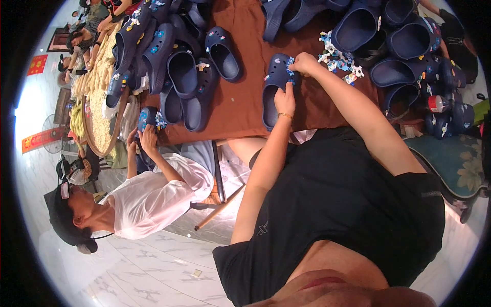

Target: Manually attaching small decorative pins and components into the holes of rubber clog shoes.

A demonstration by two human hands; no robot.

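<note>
– Okay, so what's the right hand up to?

– Fingertips together, pinched on a blue charm along the upper right side of a navy clog.

– And the left hand?

– Right at the clog's side edge, fingertips up by the charms. Honestly can't tell if it's actually clamped on the shoe, the grip side is hidden.

– Where's the clog sitting, tho?

– On the bench, which is covered in reddish-brown cloth. Toe points away from the person, heel's close to the near edge.

– Anything near it?

– Yep, a messy heap of loose charms, mostly white and blue, just beyond the right hand. Past that there's a crowd of navy clogs, plus a bottle with a red label among them. Another bunch of clogs is piled up on the left, some with charms on.

– Who's that on the left side?

– A co-worker in a white top and dark cap, both hands on a charm-covered clog at the bench corner. Behind that corner there's a big round tray full of pale bits.
</note>
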